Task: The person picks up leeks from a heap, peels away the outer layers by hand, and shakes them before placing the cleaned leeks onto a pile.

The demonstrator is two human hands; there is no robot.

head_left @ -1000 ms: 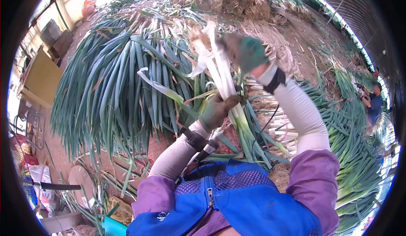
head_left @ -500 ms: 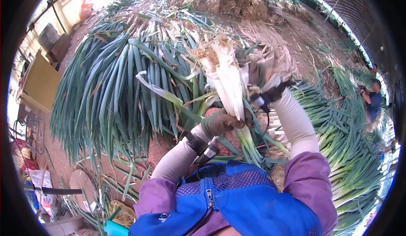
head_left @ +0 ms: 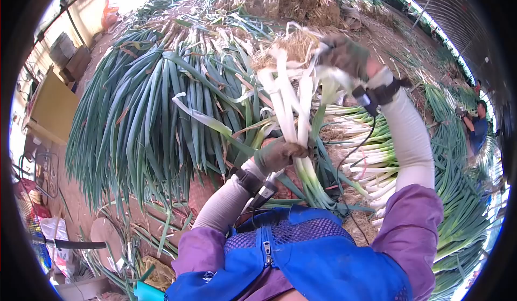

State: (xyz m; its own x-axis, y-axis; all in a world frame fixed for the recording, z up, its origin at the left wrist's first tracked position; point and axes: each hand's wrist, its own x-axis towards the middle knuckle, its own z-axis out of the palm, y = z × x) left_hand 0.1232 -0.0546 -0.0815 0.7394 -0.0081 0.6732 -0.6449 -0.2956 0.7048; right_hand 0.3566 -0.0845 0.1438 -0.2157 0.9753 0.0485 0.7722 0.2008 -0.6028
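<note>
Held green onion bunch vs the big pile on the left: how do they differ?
The held green onion bunch stands upright, roots up; the pile lies flat on the ground. The bunch shows mostly white stalks, the pile mostly green leaves. The bunch is small, gripped by the left hand; the pile is far larger. Both are green onions.

Two gloved hands, left (head_left: pixel 277 155) and right (head_left: pixel 344 54), one onion bunch (head_left: pixel 293 104), one co-worker (head_left: pixel 476 126).

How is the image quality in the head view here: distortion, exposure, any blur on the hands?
Head view: strong fisheye, with a black circular border and curved edges. Top left is blown out by sunlight. The gloved right hand at the root ends of the white-stalked green onion bunch looks slightly soft; the gloved left hand gripping the stalks is sharper. The green onion pile is evenly lit.
</note>
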